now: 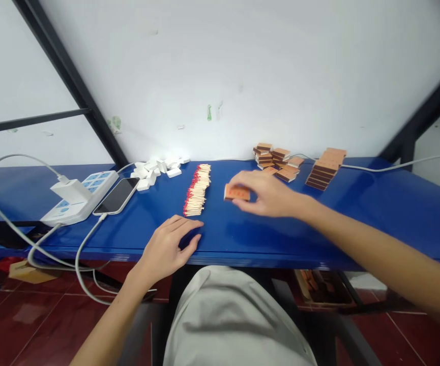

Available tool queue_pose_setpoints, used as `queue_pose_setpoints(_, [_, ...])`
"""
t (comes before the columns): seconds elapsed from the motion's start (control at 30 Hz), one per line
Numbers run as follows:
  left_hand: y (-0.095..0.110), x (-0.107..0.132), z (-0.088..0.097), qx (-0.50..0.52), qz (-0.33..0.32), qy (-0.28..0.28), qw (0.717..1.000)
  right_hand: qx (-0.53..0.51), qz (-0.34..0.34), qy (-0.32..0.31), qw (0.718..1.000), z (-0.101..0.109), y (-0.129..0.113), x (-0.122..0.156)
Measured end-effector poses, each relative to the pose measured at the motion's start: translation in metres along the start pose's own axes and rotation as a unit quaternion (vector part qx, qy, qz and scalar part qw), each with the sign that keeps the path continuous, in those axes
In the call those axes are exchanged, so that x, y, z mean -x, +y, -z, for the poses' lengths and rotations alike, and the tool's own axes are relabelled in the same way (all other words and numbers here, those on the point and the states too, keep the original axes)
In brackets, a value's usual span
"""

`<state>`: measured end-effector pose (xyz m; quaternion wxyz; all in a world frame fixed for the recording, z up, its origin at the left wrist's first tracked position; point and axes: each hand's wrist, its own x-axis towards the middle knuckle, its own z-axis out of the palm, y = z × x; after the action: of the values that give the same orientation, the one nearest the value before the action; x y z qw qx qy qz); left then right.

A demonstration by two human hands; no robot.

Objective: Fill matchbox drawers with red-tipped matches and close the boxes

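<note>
My right hand (267, 193) reaches over the blue table (376, 213) and grips an orange matchbox (236, 192) by its right end. Just left of it lies a long pile of red-tipped matches (197, 189). Near the table's front edge my left hand (168, 246) rests with its fingers bent and apart, holding nothing, right below the matches.
White inner trays (157, 170) are heaped at the back left of the matches. Orange matchboxes (276, 160) are stacked at the back, with a slanted row (325, 169) further right. A phone (116, 195) on a cable lies beside a white power strip (78, 197).
</note>
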<state>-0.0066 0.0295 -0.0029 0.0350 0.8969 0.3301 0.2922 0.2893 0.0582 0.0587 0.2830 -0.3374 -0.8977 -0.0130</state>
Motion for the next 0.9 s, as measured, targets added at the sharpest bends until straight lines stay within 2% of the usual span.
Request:
queue_pose_setpoints(0.07, [-0.001,0.000,0.000,-0.001,-0.004,0.005,1.000,0.047,-0.073,0.050,0.995,0.029,0.022,0.013])
queue_pose_setpoints(0.17, [-0.002,0.000,-0.001,-0.008,-0.010,0.010,1.000,0.137,-0.213,0.142,0.957,0.075,0.058,0.043])
queue_pose_setpoints(0.23, [-0.003,0.000,-0.001,-0.014,-0.010,0.011,1.000,0.171,-0.248,0.166,0.939,0.099,0.075,0.068])
queue_pose_setpoints(0.3, [-0.004,-0.001,-0.001,-0.018,-0.012,0.011,1.000,0.191,-0.260,0.155,0.934,0.111,0.080,0.093])
queue_pose_setpoints(0.37, [-0.004,-0.001,-0.002,-0.021,-0.015,0.011,1.000,0.199,-0.243,0.136,0.940,0.108,0.077,0.117])
queue_pose_setpoints(0.47, [-0.003,-0.001,-0.001,-0.023,-0.015,0.014,1.000,0.203,-0.198,0.049,0.958,0.085,0.067,0.144])
queue_pose_setpoints(0.57, [-0.002,-0.001,-0.001,-0.022,-0.016,0.012,1.000,0.231,-0.221,-0.017,0.947,0.065,0.065,0.156])
queue_pose_setpoints(0.77, [-0.002,-0.004,0.001,-0.017,-0.014,0.011,1.000,0.239,-0.239,-0.050,0.940,0.055,0.084,0.153])
queue_pose_setpoints(0.9, [-0.002,-0.002,-0.002,-0.010,-0.009,0.008,1.000,0.234,-0.231,-0.043,0.943,0.049,0.097,0.155])
